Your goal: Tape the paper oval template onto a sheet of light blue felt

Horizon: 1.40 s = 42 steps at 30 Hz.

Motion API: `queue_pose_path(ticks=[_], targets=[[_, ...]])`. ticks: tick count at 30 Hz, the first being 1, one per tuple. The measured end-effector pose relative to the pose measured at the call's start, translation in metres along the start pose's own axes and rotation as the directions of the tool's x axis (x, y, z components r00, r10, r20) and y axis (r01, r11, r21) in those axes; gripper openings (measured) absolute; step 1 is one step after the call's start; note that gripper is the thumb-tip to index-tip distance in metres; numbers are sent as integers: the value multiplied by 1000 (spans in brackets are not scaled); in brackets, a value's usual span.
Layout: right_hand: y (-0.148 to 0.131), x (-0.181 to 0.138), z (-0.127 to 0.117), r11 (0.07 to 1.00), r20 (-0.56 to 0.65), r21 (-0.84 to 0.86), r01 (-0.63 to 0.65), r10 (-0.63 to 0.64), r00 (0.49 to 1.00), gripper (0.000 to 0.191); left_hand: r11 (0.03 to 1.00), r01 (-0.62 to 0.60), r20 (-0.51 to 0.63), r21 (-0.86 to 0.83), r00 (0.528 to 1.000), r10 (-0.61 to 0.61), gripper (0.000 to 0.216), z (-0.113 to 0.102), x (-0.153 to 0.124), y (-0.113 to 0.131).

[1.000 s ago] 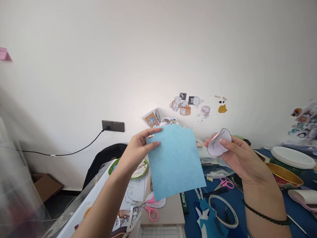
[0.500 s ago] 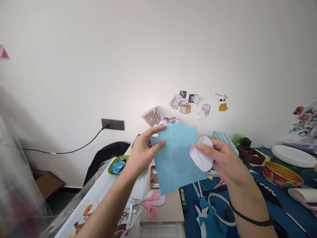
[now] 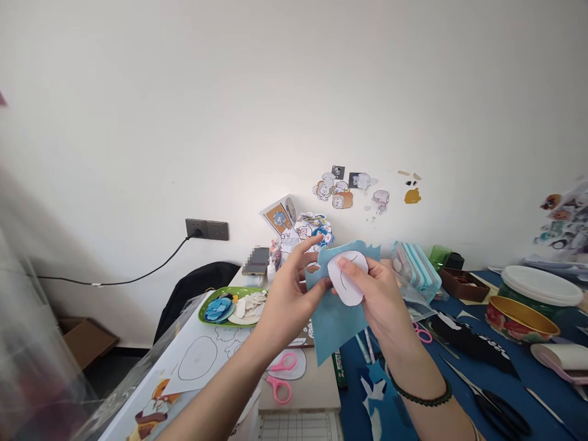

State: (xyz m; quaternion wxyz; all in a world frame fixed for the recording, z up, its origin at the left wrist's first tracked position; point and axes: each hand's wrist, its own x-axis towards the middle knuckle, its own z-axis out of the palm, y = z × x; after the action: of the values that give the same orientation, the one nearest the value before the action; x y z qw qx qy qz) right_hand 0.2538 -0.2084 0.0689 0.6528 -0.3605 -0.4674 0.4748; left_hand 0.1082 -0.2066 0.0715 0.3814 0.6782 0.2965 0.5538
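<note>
A light blue sheet, felt-like (image 3: pixel 337 327), hangs in front of me, its top edge jagged. My left hand (image 3: pixel 291 294) grips its left edge, thumb in front and index finger stretched upward. Lying over the upper part of the sheet is a rounded white paper cutout (image 3: pixel 343 291) with a curved line drawn on it. My right hand (image 3: pixel 384 297) presses its thumb on that cutout, pinching it against the sheet; the other fingers are mostly hidden behind. Below the hands, pink-handled scissors (image 3: pixel 281 389) rest on the board, partly covered by my left forearm.
A green tray (image 3: pixel 205 317) with blue and white cut pieces stands left. Blue scraps (image 3: pixel 390 404) and black scissors (image 3: pixel 498 410) lie on the dark blue surface. Farther right are a gold-rimmed round tin (image 3: pixel 521 321), a white-lidded tub (image 3: pixel 539 286) and a brown box (image 3: pixel 463 285).
My right hand has moved left, bringing the white cutout onto the blue sheet's upper part. The sheet has shifted right and bends between the hands. My left hand has moved right with it.
</note>
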Motion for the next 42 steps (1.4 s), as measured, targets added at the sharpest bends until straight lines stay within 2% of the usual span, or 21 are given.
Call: queue_pose_path(ticks=[7,9,12,14,18,20,22,24,27,29,32,35,38,40,41,42], targets=[[3,-1,3,1000,12,-22,3,-3,1000,30,994,30,47,-108,999,-25,45,1,1,-5],[-2,-1,1,997,55,-82,-1,6,998,29,994,37,26,-107,999,-34,39,-1,3,-5],[-14,-3,-5,966,169,-258,17,28,985,26,989,97,24,-109,995,-95,24,-8,6,-2],[-22,-4,-10,926,229,-375,50,40,973,28,982,159,68,-102,986,-152,19,-13,8,0],[-31,-5,-19,837,277,-537,101,62,959,29,964,249,199,-91,953,-227,23,-19,12,2],[-31,-4,-20,809,306,-577,113,85,948,29,949,293,268,-115,929,-254,25,-20,13,2],[-31,-3,-21,819,297,-564,101,87,951,29,935,327,294,-139,915,-277,26,-19,12,1],[-28,-2,-21,882,219,-465,80,27,975,27,926,339,251,-164,922,-293,28,-17,11,-1],[-25,-1,-18,986,13,-139,95,-94,995,21,920,279,36,-276,959,-280,29,-13,10,-7],[-22,-3,-13,988,-91,66,143,-137,986,23,899,184,-140,-398,956,-258,28,-10,11,-9],[-20,-9,-3,959,-93,189,210,-196,976,27,818,60,-299,-572,914,-276,23,-6,13,-10],[-22,-16,4,938,-79,102,330,-323,943,39,718,16,-335,-696,877,-344,21,-5,13,-7],[-26,-15,2,866,-190,-140,480,-499,845,48,665,-29,-368,-746,851,-375,21,-5,13,-6],[-27,-11,-4,813,-241,-281,510,-574,782,59,661,-50,-378,-749,851,-364,19,-6,12,-5],[-28,-8,-8,804,-240,-332,493,-577,781,70,662,-53,-377,-748,854,-358,19,-5,12,-5],[-28,-4,-11,812,-223,-364,457,-552,803,80,661,-54,-376,-748,855,-356,19,-5,11,-6]])
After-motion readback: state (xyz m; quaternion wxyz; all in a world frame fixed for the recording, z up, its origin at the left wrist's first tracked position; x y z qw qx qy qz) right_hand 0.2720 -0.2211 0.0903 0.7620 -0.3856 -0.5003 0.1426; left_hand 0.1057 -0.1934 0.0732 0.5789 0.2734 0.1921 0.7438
